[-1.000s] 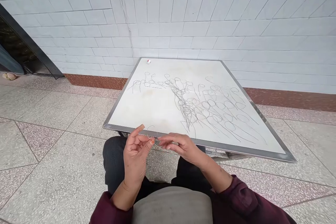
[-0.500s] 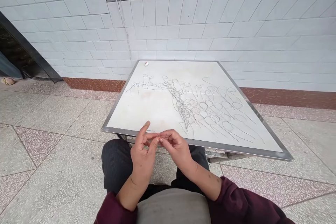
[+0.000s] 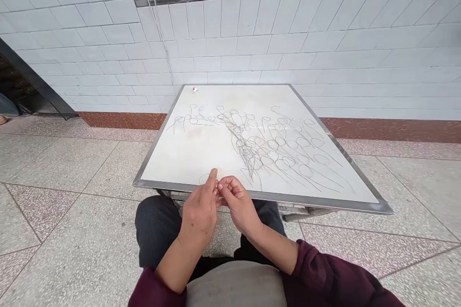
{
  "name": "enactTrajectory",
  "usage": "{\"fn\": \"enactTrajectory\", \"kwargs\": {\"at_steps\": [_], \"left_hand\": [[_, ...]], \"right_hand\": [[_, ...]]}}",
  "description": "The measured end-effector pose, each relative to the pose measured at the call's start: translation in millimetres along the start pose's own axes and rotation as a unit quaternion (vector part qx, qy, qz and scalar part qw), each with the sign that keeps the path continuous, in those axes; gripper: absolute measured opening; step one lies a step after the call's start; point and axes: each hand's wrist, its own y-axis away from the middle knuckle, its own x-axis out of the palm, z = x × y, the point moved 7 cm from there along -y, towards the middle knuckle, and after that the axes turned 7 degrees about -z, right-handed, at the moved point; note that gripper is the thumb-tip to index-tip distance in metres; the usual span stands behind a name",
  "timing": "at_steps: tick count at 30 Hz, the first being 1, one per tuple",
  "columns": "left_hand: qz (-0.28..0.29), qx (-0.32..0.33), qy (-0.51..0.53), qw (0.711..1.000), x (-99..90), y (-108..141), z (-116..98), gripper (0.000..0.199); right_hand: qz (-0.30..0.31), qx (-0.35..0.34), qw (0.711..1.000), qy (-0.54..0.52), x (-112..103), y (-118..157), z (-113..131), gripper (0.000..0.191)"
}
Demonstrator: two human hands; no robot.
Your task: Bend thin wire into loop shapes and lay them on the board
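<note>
My left hand (image 3: pixel 198 213) and my right hand (image 3: pixel 240 205) meet just over the table's near edge, fingertips pinched together. A thin dark wire (image 3: pixel 204 175) shows as a faint curve beside the left fingers; most of it is hidden by them. My left index finger points up and away while the other left fingers curl in. Thumb and forefinger of the right hand press together close to the left fingertips. Beyond the hands, many similar looped wires (image 3: pixel 246 146) lie across the white tabletop (image 3: pixel 187 153), heaped thickest in the middle and spread out to the right.
A small white and red object (image 3: pixel 195 90) sits at the table's far left corner. The grey metal table rim (image 3: pixel 252 194) runs just above my knees. A white tiled wall (image 3: pixel 223 48) with a barred window stands behind the table. Speckled floor tiles surround it.
My left hand has turned inward, its back now facing up and its raised finger closer to the right hand. A faint wire loop now shows beside it. The view has shifted slightly.
</note>
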Motion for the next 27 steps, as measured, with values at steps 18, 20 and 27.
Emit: {"fn": "enactTrajectory", "kwargs": {"at_steps": [18, 20, 27], "left_hand": [[-0.009, 0.012, -0.026, 1.000, -1.7, 0, 7, 0.047], [-0.023, -0.008, -0.004, 1.000, -4.1, 0, 10, 0.044], [-0.004, 0.032, -0.038, 0.999, -0.6, 0, 4, 0.046]], "right_hand": [[0.004, -0.016, 1.000, 0.015, -4, -2, -5, 0.022], [0.008, -0.028, 0.999, 0.028, -4, 0, -2, 0.023], [0.019, -0.022, 0.998, 0.060, -3, 1, -3, 0.023]]}}
